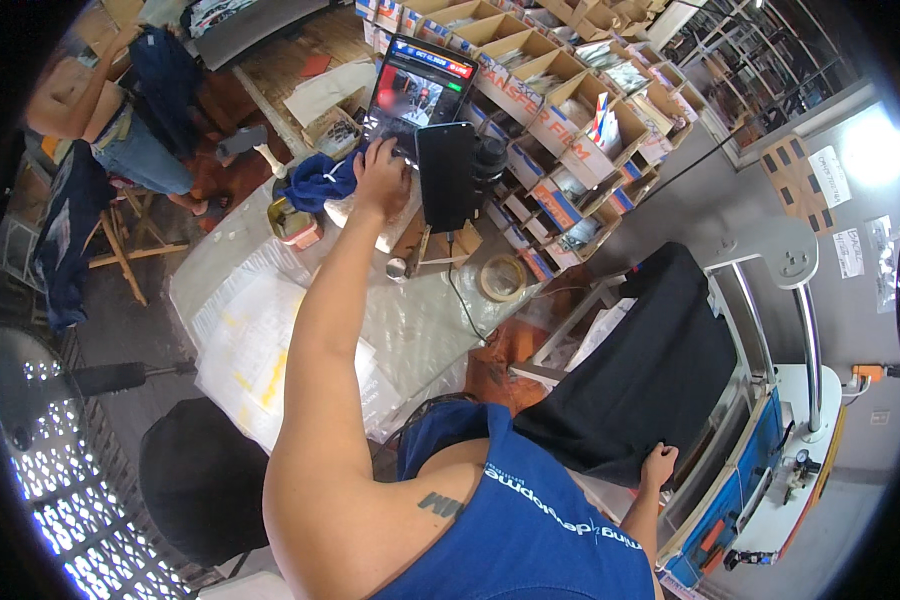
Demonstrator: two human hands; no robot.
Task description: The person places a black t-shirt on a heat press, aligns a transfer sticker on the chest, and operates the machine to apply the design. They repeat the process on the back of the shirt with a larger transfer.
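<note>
My left hand is stretched out to the far side of the worktable, its fingers apart over the clutter in front of a lit screen. What lies under its fingertips I cannot make out. A dark phone stands just right of it, and a bunched blue cloth lies to its left. Down at the right, my right hand is closed on the near edge of a black garment. That garment is spread over the bed of a press-like machine.
Divided cardboard boxes full of packets line the back. Papers, a tape roll and a small tub lie on the table. A black round-topped seat is at left. Another person stands far left near a wooden stand.
</note>
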